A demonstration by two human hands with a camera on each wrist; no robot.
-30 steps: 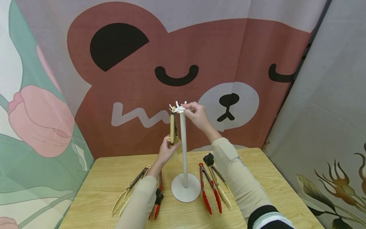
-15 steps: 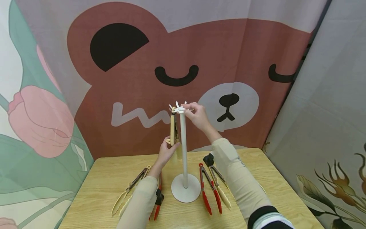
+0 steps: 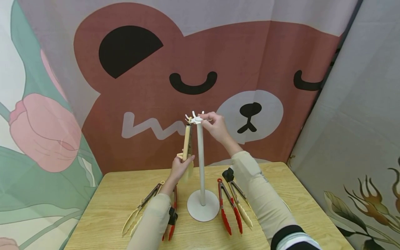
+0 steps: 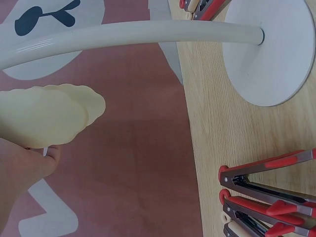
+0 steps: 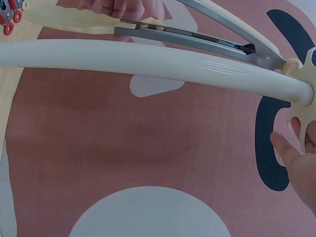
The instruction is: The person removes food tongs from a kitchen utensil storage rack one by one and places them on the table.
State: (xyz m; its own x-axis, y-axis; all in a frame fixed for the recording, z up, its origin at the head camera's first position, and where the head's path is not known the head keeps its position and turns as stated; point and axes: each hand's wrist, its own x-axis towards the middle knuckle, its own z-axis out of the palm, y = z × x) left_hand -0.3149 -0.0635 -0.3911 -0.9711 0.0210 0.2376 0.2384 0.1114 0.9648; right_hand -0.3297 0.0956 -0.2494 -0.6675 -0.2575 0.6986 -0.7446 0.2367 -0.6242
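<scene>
A pair of cream-tipped tongs hangs by its end ring from a hook on the left of the white stand's hooked top. My left hand holds these tongs low down, near their scalloped cream head. Seen from the right wrist, the tongs' arms are spread apart, and left-hand fingers lie against them. My right hand pinches a hook at the right of the stand's top, thumb and fingers on either side. The stand's pole rises upright between both hands.
The stand's round base rests on the wooden table. Red tongs and cream tongs with a black part lie to its right. On the left are cream tongs and red tongs, partly behind the left forearm.
My left hand has shifted slightly left and down, and the hanging tongs now tilt, their lower end further from the pole. The right hand stays on the stand's top.
</scene>
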